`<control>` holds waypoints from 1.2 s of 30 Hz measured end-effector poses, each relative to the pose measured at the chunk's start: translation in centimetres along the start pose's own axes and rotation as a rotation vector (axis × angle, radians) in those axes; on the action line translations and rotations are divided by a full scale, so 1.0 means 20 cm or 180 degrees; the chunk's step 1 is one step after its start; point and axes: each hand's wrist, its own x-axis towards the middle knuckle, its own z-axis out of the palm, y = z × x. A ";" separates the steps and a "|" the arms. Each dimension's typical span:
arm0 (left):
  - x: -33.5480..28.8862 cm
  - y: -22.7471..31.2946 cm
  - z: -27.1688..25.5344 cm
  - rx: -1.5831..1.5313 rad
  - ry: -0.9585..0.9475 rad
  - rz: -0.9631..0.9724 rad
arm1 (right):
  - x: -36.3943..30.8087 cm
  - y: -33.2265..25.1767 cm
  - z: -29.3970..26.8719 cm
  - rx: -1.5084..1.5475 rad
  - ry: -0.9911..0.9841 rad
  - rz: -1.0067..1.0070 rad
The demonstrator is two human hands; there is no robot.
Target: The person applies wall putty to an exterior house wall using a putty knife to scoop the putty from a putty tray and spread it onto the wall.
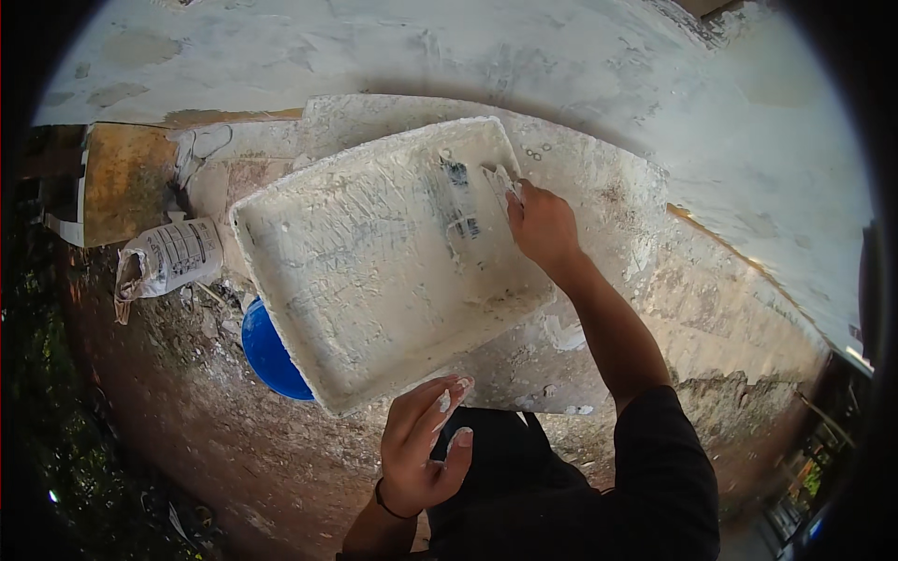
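A large white tray (374, 271), coated in plaster, is tilted in front of me. My left hand (421, 449) grips its near edge from below, fingers smeared white. My right hand (541, 224) reaches over the tray's far right side and holds a putty knife (498, 178), its blade pressed against the tray's inner surface near a dark scraped patch (458, 201).
A blue bucket (271, 355) sits under the tray's left corner. A white sack (173, 257) lies on its side at the left. A white plastered wall (468, 56) rises behind. Rough, plaster-spattered ground (711, 309) spreads to the right; greenery borders the left edge.
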 end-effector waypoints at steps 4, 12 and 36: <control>0.15 -0.03 0.01 -0.0124 -0.0021 -0.0142 | 0.03 0.05 0.04 0.0133 0.0120 0.0077; 0.28 -0.09 0.05 -0.0158 0.0114 0.0115 | -0.06 -0.03 0.02 0.0604 -0.0054 0.0222; 0.16 -0.15 0.05 -0.0090 0.0083 0.0008 | -0.12 0.01 -0.02 0.1022 -0.0124 0.0458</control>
